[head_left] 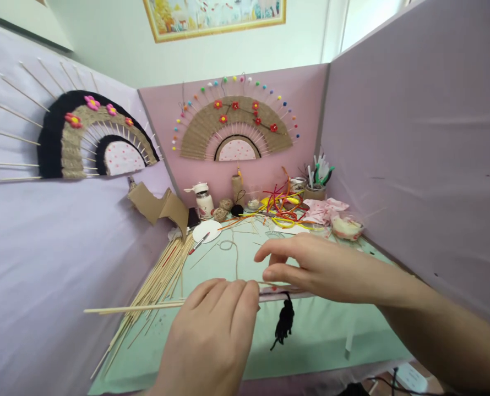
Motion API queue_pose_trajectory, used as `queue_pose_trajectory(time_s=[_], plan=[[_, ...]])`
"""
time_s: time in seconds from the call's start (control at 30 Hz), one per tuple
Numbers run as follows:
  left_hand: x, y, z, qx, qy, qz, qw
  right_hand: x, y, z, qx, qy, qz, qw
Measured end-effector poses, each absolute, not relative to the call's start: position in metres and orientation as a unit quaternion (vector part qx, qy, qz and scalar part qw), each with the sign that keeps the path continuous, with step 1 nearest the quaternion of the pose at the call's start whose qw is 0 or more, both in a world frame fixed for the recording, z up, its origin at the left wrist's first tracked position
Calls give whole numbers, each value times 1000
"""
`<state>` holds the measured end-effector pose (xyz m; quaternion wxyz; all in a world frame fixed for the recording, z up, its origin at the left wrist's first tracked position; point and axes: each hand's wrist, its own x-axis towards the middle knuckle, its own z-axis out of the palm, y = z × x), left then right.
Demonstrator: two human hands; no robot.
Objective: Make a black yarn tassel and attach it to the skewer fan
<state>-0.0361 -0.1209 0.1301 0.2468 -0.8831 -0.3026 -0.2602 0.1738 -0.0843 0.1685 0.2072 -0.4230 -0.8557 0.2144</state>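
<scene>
My left hand (216,324) is wrapped round thin wooden sticks (133,309), whose ends jut out to the left. To its right, a narrow pink piece with a red spot (275,288) is seen nearly edge-on, with a brown strand along it. My right hand (303,264) hovers at that piece, thumb and forefinger apart; its other fingers are partly hidden. Below the piece dangles a tangle of black yarn (285,319). A strand of twine (235,253) runs back across the table from near my left hand.
Loose sticks (162,280) lie at left beside a white disc (207,231) and a brush (199,243). Behind are a bottle (203,203), twine balls (220,213), coloured pipe cleaners (284,203) and a bowl (347,228). Fan-shaped decorations (237,118) hang on the partitions.
</scene>
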Motion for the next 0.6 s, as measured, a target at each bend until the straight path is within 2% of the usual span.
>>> queue_pose_trajectory(time_s=[0.2, 0.4, 0.6], plan=[[-37, -121, 129, -891, -290, -254, 241, 170, -85, 167, -392, -835, 311, 228], [-41, -120, 127, -890, -291, -261, 234, 182, -83, 159, -414, -822, 264, 289], [-41, -119, 127, -885, -291, -277, 235, 196, -81, 160, -423, -851, 236, 203]])
